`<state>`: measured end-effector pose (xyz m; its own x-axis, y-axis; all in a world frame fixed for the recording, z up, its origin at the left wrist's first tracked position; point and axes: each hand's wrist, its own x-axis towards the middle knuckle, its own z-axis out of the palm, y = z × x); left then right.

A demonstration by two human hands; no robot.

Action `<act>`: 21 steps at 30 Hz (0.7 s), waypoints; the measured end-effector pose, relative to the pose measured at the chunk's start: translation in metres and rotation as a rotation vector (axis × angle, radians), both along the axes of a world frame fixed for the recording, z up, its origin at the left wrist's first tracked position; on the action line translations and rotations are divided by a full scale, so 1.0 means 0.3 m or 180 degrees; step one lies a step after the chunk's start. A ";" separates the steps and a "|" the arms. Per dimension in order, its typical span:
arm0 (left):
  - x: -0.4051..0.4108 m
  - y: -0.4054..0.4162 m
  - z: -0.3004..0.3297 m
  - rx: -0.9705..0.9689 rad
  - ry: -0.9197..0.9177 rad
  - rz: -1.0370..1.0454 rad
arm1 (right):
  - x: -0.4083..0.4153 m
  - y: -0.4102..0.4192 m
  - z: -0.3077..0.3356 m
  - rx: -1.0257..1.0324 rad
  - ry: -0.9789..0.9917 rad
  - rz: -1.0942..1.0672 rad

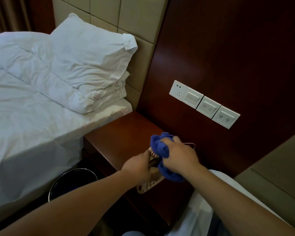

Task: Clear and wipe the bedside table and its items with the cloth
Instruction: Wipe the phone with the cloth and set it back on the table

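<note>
While both hands work above the front right part of the counter (119,133), I see my right hand (179,155) with its fingers curled tight round a bunched blue cloth (160,149), pressing it onto a beige phone (150,184). My left hand (138,166) grips the dark handset part from the left side; its fingers are wrapped under and mostly hidden. Phone's keypad end sticks out past the counter's front edge. A coiled cord (153,153) shows between the hands, and a thin cord (189,144) runs off right toward the wood wall panel (228,48). Counter's left and back portion is bare wood, open room up to the bed (32,108) edge, which touches the counter's left side. Pillow (92,57) leans on the padded headboard (109,12). Switch plates (204,103) sit on the panel, well above the counter. Bin (71,181) stands on the floor below the counter's front left corner, beside the bed. White fabric (203,210) lies at lower right, near the counter's right end.
</note>
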<state>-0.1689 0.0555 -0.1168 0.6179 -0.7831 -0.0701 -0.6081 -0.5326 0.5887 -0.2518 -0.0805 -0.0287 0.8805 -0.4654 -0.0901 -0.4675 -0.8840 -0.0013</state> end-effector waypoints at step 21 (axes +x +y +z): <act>0.000 -0.015 -0.033 0.0043 -0.0189 -0.0023 | -0.002 -0.165 -0.037 -0.0389 -0.0071 -0.0645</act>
